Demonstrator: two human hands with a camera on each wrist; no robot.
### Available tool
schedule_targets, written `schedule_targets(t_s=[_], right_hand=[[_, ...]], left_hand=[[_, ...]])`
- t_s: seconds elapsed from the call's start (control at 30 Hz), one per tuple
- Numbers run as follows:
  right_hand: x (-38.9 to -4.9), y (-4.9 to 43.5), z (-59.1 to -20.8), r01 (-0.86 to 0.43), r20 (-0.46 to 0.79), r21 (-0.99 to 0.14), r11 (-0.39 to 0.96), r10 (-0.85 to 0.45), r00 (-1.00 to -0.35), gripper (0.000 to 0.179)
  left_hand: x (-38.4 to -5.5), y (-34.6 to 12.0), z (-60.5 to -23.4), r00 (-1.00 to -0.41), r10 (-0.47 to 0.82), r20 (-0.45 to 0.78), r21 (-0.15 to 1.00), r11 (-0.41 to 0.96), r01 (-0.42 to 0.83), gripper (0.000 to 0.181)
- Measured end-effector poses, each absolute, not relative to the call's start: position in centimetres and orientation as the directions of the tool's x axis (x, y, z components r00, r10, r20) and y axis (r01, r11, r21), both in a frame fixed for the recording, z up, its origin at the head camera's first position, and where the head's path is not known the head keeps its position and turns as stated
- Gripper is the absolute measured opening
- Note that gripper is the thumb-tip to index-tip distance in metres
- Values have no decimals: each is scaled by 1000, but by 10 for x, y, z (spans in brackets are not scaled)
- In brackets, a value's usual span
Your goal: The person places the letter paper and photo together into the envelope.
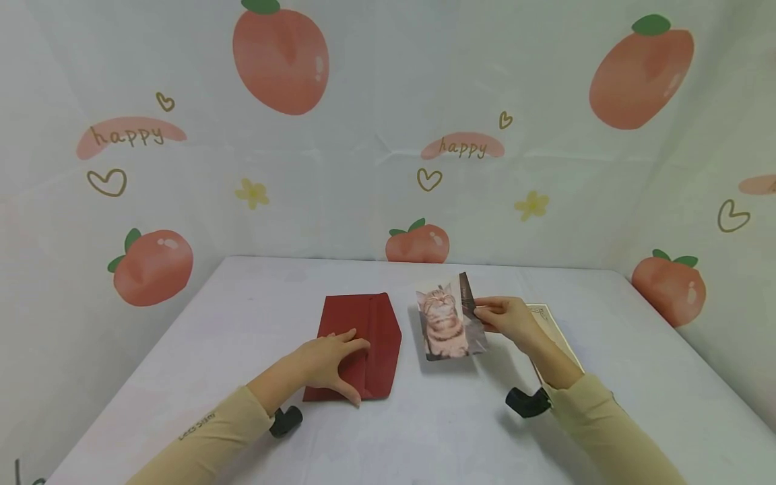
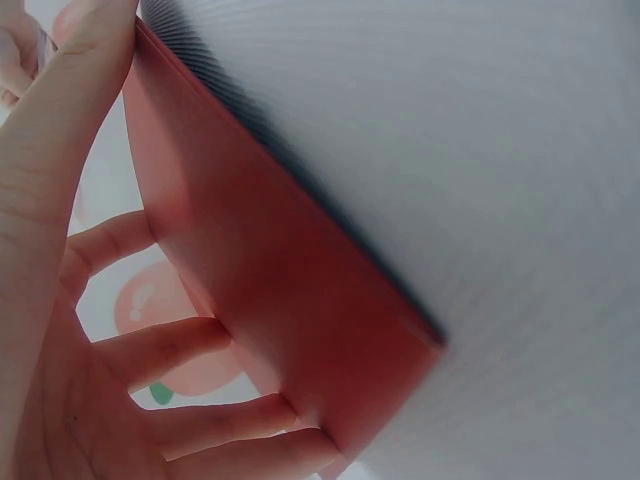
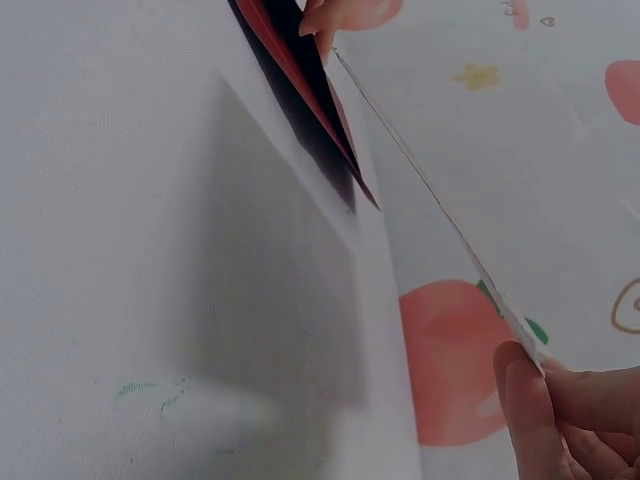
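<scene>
A red envelope [image 1: 348, 310] lies on the left half of the table, its pointed flap side turned to the right. My left hand [image 1: 324, 364] rests on it with spread fingers; in the left wrist view the fingertips press the red paper [image 2: 270, 260] and the thumb lies along an edge. Over the table to the right, my right hand [image 1: 508, 320] pinches a cat picture card [image 1: 441, 320] by its right edge. That card [image 3: 440, 205] appears almost edge-on in the right wrist view, raised above its shadow.
A cream sheet with a dark printed border [image 1: 548, 322] lies under my right forearm, which partly hides it. Black wrist mounts [image 1: 527, 402] hang below both sleeves. The white table [image 1: 418, 444] ends at a fruit-patterned curtain [image 1: 364, 162] behind.
</scene>
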State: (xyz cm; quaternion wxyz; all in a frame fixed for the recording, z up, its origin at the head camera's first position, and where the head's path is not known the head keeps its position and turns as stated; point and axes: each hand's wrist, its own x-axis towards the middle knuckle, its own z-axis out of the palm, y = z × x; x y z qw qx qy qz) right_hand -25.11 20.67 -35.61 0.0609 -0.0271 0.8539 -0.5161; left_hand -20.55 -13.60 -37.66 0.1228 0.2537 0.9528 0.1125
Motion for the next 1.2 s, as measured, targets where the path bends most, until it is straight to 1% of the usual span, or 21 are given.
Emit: schedule_targets(t_s=[0.2, 0.5, 0.87, 1.2], right_hand=[[-251, 201, -355, 31, -92, -882, 470, -106, -990, 41], [-253, 196, -360, 16, -84, -891, 454, -131, -988, 40], [-252, 186, -362, 36, -100, -887, 460, -117, -988, 36], [-254, 179, -366, 16, -87, -890, 455, -136, -987, 36]], left_hand=[[-206, -136, -377, -841, 509, -182, 269, 848, 456, 90], [-206, -135, -377, -842, 507, -186, 261, 851, 455, 90], [-205, -135, -377, -841, 509, -186, 258, 851, 458, 90], [-205, -135, -377, -840, 513, -178, 262, 847, 462, 89]])
